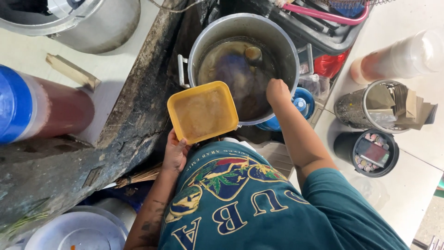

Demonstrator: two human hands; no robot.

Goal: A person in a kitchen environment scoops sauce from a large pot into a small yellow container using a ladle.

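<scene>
My left hand [175, 153] grips the near corner of a square yellow bowl [203, 112] full of pale brown broth, held just beside the rim of a large metal pot [203, 39]. The pot holds dark liquid. My right hand [276, 90] reaches over the pot's right rim and is closed on the handle of a ladle [253, 55], whose round bowl floats in the dark liquid at the far side.
A blue-lidded jar of red liquid [41, 109] lies at the left. A second metal pot [88, 21] stands top left. On the white counter at the right are a clear plastic container [397, 58], a metal cup of paper [370, 106] and a black cup [372, 153]. White plates [78, 231] sit bottom left.
</scene>
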